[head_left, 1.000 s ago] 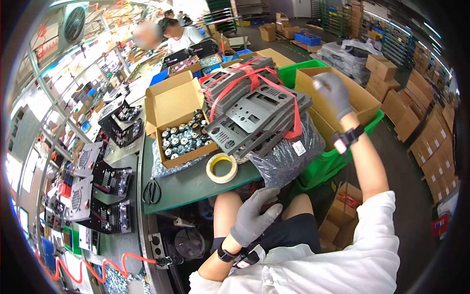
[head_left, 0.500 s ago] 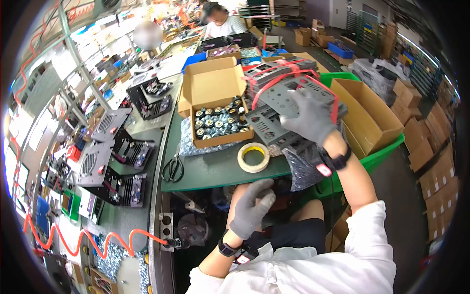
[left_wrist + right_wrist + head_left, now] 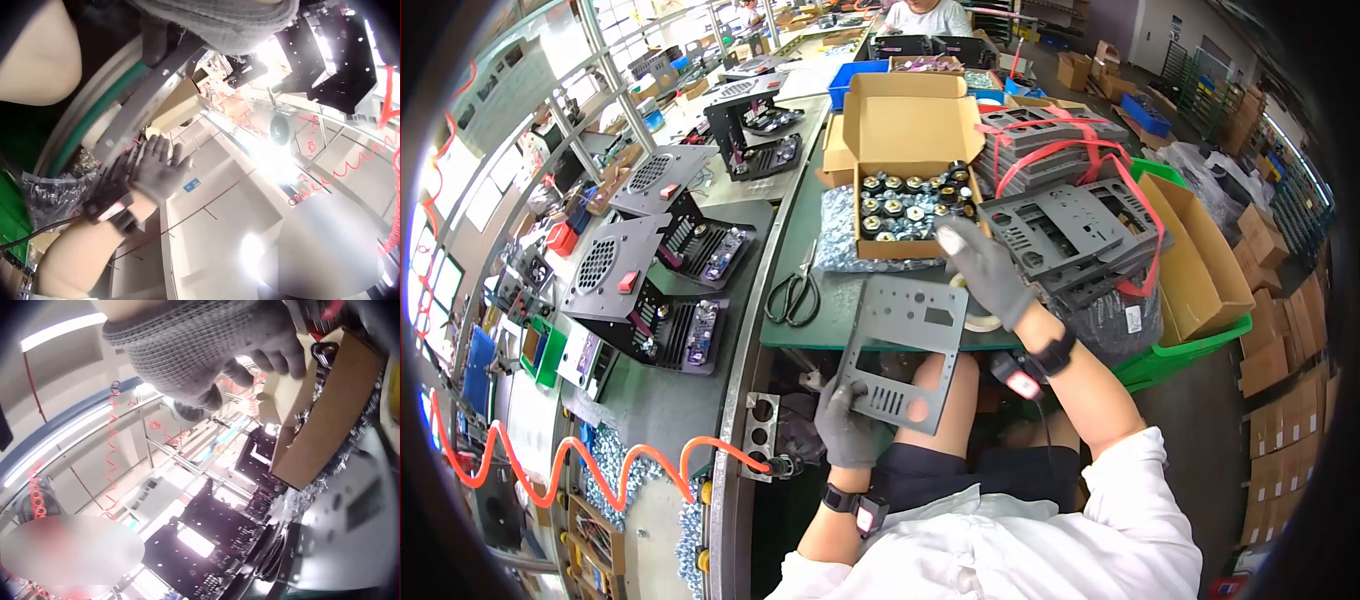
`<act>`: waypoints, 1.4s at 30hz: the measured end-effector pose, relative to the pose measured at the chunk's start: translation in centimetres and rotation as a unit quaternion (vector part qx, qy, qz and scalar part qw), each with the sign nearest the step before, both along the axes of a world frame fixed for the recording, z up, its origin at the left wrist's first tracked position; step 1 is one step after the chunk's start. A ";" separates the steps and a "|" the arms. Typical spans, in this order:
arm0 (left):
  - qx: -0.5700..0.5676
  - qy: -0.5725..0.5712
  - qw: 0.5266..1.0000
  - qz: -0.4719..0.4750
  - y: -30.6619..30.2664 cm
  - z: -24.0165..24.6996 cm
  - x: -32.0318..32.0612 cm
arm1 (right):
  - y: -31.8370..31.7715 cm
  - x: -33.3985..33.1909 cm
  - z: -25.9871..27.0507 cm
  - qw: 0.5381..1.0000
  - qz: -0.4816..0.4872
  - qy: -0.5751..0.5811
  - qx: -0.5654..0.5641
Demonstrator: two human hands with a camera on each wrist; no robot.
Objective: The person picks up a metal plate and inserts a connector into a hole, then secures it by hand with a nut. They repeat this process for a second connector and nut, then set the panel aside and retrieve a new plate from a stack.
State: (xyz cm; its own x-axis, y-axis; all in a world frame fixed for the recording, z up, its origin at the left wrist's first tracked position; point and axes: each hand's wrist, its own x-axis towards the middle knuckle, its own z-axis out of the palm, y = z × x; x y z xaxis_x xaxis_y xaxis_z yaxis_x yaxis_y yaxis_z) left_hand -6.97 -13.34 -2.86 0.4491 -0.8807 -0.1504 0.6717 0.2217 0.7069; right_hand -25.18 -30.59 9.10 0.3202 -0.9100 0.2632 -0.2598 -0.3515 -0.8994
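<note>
My gloved left hand (image 3: 847, 428) grips the lower left edge of a flat grey metal panel (image 3: 920, 335), which has round holes and slots and is tilted over my lap. Seen from the left wrist, the panel (image 3: 134, 115) is nearly edge-on beneath the glove. My gloved right hand (image 3: 988, 278) reaches over the table, its fingers loosely bent and holding nothing. Its fingertips are at the near right corner of a cardboard box (image 3: 900, 249) of round black parts with brass-coloured tops (image 3: 892, 208). Partly hidden behind the right hand is a tape roll (image 3: 982, 322).
Right of the box, more grey panels (image 3: 1080, 235) lie stacked, bound with red strap. Scissors (image 3: 794, 295) lie near the green table's (image 3: 820, 334) left edge. Black chassis units (image 3: 700, 240) stand on the left bench. A green crate (image 3: 1190, 355) holds an open carton at right.
My right hand came from the carton to the stack, then left toward the box. A panel has come off the stack into my left hand. The head view has shifted right.
</note>
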 end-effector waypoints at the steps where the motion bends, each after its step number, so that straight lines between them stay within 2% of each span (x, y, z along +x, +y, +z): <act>1: 0.019 -0.012 1.000 0.018 0.2 -1.5 0.1 | -1.8 1.4 -1.0 0.989 -0.055 0.090 -0.109; 2: 0.082 -0.026 0.996 0.038 0.4 -1.1 -0.5 | -3.9 2.7 -2.0 0.954 -0.109 0.176 -0.217; 4: 0.074 -0.015 0.997 0.020 0.7 -1.4 -1.2 | -5.6 5.7 -1.3 0.921 -0.195 0.305 -0.146; 5: 0.088 -0.030 0.996 0.013 0.7 -1.2 -1.4 | -6.9 6.7 -1.5 0.890 -0.238 0.363 -0.139; 8: 0.080 0.005 0.997 0.011 0.5 -0.4 -1.8 | -12.3 7.2 -4.8 0.821 -0.366 0.422 -0.122; 10: 0.075 0.014 0.997 0.016 0.3 -0.2 -1.8 | -13.2 6.1 -4.1 0.836 -0.317 0.442 -0.066; 12: 0.072 0.027 0.997 0.016 0.1 -0.1 -1.7 | -14.0 5.9 -3.9 0.816 -0.314 0.475 -0.098; 15: 0.067 -0.003 0.997 -0.032 -0.5 0.7 -1.9 | -14.7 5.2 -3.4 0.854 -0.290 0.424 -0.081; 20: 0.059 -0.009 0.995 -0.074 -1.8 1.1 -3.0 | -13.0 5.9 -2.1 0.834 -0.280 0.469 -0.075; 23: 0.053 -0.024 0.994 -0.088 -1.8 1.1 -3.2 | -13.6 4.7 -2.6 0.864 -0.206 0.452 -0.081; 30: 0.056 -0.028 0.996 -0.069 -2.1 1.2 -3.2 | -14.3 3.0 -3.6 0.903 -0.211 0.361 -0.099; 31: 0.054 -0.025 0.996 -0.071 -2.2 1.1 -3.3 | -15.6 2.6 -4.7 0.910 -0.219 0.343 -0.074; 32: 0.053 -0.027 0.996 -0.071 -2.2 1.0 -3.3 | -15.3 2.8 -4.4 0.911 -0.220 0.342 -0.074; 34: 0.051 -0.025 0.996 -0.063 -2.3 0.7 -3.4 | -13.9 4.2 -3.2 0.876 -0.251 0.410 -0.036; 35: 0.052 -0.028 0.996 -0.063 -2.2 0.6 -3.4 | -13.3 4.7 -3.0 0.859 -0.254 0.441 -0.049; 39: 0.052 -0.030 0.996 -0.065 -2.3 0.5 -3.5 | -12.9 4.4 -3.5 0.861 -0.245 0.432 -0.110; 41: 0.057 -0.026 0.996 -0.061 -2.3 0.6 -3.4 | -12.1 4.4 -3.0 0.892 -0.239 0.344 -0.167; 42: 0.055 -0.028 0.996 -0.065 -2.2 0.8 -3.3 | -11.4 4.7 -2.7 0.893 -0.236 0.344 -0.167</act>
State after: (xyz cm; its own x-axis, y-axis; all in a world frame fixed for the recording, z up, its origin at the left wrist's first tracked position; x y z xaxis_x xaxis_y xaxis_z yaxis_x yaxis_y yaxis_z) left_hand -10.29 -15.55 -2.06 0.3432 -0.9113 -0.2275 0.6491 0.0550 0.7587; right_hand -20.46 -42.03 6.40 0.1125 -0.8937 0.4343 -0.9012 -0.2759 -0.3343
